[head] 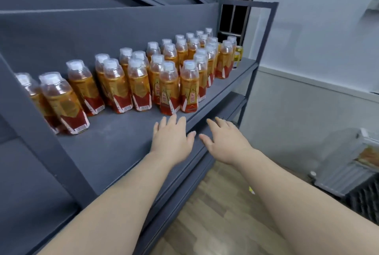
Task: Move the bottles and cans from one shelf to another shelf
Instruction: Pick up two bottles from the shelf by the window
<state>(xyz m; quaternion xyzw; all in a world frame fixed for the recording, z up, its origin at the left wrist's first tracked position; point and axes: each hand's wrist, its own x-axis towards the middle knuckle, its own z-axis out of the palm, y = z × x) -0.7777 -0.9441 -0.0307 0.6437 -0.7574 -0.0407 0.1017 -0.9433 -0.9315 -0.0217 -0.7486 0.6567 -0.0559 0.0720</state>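
Nearest us, over the bare front of the grey shelf (114,142), our left hand (171,136) and right hand (223,140) hover flat, fingers spread, holding nothing. The left fingertips (173,117) lie just short of the nearest bottle (169,88). We count roughly twenty-eight bottles (114,86), all upright, caps up, in rows running far right, where at least two yellow cans (238,56) stand.
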